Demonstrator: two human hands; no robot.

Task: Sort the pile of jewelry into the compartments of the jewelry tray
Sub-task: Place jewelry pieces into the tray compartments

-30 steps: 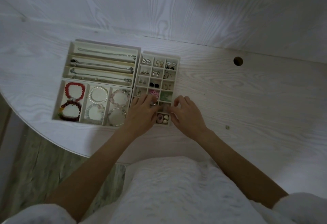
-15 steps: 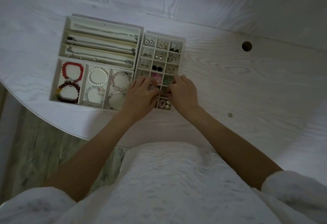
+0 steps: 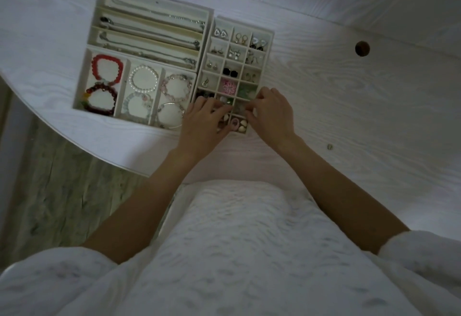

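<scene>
Both bare forearms reach forward and converge, sleeves pushed back near the elbows. The left hand (image 3: pixel 203 122) lies palm-down, fingers (image 3: pixel 212 106) bent. The right hand (image 3: pixel 270 113) sits just beside it, fingers curled downward (whether pinching anything, unclear).

We seem to be in a home, likely a bedroom or dressing corner. A whitewashed wood-grain desk (image 3: pixel 349 106) with a curved near edge and a round cable hole (image 3: pixel 362 48) near its far edge meets a matching panelled wall. Grey wood-look flooring (image 3: pixel 57 191) shows beyond the desk's left edge, and we wear a soft white fleecy robe (image 3: pixel 237 253) (house clothes, dim light).
</scene>
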